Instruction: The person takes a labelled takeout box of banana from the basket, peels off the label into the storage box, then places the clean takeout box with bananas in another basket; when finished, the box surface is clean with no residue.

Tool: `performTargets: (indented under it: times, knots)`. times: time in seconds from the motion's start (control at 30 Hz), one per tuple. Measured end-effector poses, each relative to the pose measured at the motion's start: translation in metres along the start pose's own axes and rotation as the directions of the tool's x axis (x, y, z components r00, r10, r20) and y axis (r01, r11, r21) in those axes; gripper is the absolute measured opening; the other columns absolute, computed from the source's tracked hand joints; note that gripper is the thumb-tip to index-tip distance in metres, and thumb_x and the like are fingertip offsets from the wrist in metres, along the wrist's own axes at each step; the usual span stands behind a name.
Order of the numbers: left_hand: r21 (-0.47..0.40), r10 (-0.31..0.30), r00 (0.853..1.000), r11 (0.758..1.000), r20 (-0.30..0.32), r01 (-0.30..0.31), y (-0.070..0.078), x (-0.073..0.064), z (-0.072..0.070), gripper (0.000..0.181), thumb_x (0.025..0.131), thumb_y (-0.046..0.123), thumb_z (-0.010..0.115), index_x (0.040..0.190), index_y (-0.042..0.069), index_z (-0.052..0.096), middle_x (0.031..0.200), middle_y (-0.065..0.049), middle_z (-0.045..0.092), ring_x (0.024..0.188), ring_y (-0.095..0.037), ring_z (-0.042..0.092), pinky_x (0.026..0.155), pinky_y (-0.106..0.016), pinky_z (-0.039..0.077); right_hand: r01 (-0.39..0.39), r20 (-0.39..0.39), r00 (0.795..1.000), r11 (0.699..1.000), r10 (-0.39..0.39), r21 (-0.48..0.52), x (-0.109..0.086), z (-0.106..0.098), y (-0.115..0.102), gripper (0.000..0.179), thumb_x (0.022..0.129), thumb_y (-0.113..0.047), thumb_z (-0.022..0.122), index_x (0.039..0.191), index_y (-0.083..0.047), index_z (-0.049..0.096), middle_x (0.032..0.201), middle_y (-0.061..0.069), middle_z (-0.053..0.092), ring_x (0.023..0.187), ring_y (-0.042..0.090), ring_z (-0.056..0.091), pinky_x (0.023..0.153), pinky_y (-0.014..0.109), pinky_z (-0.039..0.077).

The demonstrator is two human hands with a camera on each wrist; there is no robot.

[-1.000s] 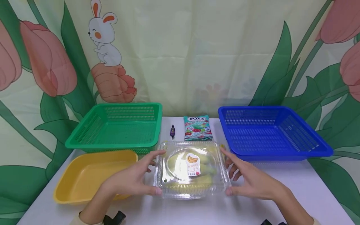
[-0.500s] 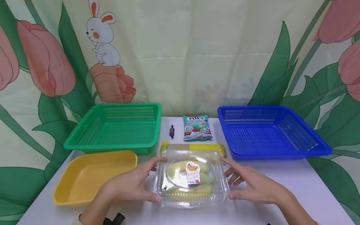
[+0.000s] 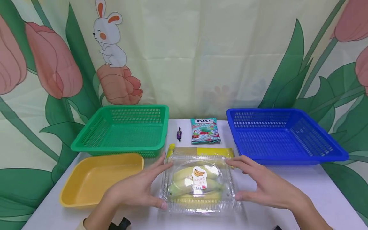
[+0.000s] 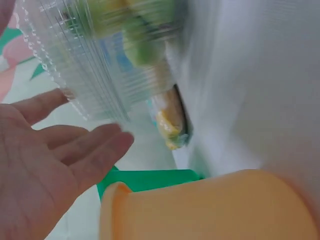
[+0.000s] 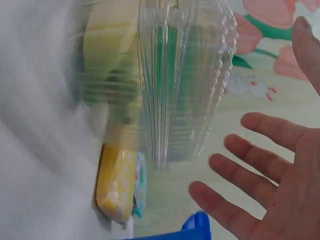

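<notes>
A clear plastic clamshell box [image 3: 198, 183] holding several bananas [image 3: 184, 187], with a banana-print label [image 3: 199, 178] on its lid, sits on the table in front of me. At its left side is my left hand [image 3: 141, 188], fingers spread; in the left wrist view one fingertip meets or nearly meets the lid edge. My right hand [image 3: 264, 185] is at the right side, and the right wrist view shows its straight fingers apart from the box. Just behind the box lies a long yellow packet [image 3: 212, 151], partly hidden by it.
Farther back lie a small purple-wrapped candy [image 3: 179, 134] and a teal candy bag [image 3: 204, 131]. A green basket [image 3: 120, 149] and a yellow tub [image 3: 100, 159] stand on the left, a blue basket [image 3: 290, 158] on the right. A printed curtain [image 3: 184, 64] hangs behind the table.
The box has come toward me and now sits lower in view, uncovering the yellow packet behind it. Both hands came with it, and their fingers have since spread away from its sides.
</notes>
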State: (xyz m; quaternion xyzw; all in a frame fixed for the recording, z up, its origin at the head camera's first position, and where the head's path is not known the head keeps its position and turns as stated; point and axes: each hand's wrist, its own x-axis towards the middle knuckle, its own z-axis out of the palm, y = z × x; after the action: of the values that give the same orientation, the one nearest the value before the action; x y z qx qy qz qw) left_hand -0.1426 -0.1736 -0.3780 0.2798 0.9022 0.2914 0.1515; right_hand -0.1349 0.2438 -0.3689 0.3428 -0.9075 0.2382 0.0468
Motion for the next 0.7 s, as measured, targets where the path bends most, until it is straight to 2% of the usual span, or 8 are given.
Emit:
performTargets:
  times: [0.1, 0.2, 0.47, 0.7]
  knots:
    - [0.015, 0.013, 1.0, 1.0, -0.021, -0.013, 0.003, 0.001, 0.0, 0.101, 0.073, 0.074, 0.078, 0.158, 0.039, 0.036, 0.172, 0.014, 0.0, 0.159, -0.024, 0.012, 0.114, -0.057, 0.039, 0.012, 0.034, 0.999, 1.0, -0.012, -0.008, 0.005, 0.002, -0.004, 0.093, 0.077, -0.055, 0.085, 0.156, -0.035, 0.041, 0.157, -0.009, 0.037, 0.14, 0.024, 0.046, 0.091, 0.05, 0.056]
    - [0.009, 0.014, 0.999, 1.0, -0.033, -0.014, 0.004, 0.002, 0.001, 0.092, 0.074, 0.074, 0.077, 0.153, 0.042, 0.042, 0.171, 0.015, 0.006, 0.158, -0.024, 0.014, 0.112, -0.058, 0.042, 0.006, 0.074, 0.997, 1.0, -0.007, 0.016, 0.009, 0.009, -0.005, 0.096, 0.075, -0.061, 0.083, 0.157, -0.038, 0.039, 0.163, -0.003, 0.03, 0.145, 0.034, 0.038, 0.091, 0.057, 0.055]
    - [-0.023, 0.014, 0.997, 1.0, -0.074, -0.016, 0.003, 0.006, 0.003, 0.082, 0.073, 0.067, 0.083, 0.143, 0.04, 0.05, 0.17, 0.007, 0.014, 0.155, -0.033, 0.016, 0.106, -0.066, 0.044, 0.039, 0.073, 0.997, 0.999, -0.039, 0.001, 0.011, 0.022, 0.002, 0.088, 0.076, -0.068, 0.079, 0.152, -0.037, 0.047, 0.162, -0.005, 0.038, 0.145, 0.023, 0.035, 0.098, 0.065, 0.048]
    - [-0.041, 0.022, 0.998, 0.999, -0.066, -0.025, 0.004, 0.007, 0.003, 0.078, 0.073, 0.064, 0.085, 0.137, 0.036, 0.051, 0.171, 0.004, 0.013, 0.156, -0.035, 0.014, 0.107, -0.065, 0.043, -0.035, 0.087, 0.996, 0.999, 0.034, 0.0, 0.008, 0.024, 0.0, 0.081, 0.078, -0.069, 0.077, 0.149, -0.045, 0.046, 0.162, -0.012, 0.034, 0.146, 0.026, 0.04, 0.099, 0.056, 0.052]
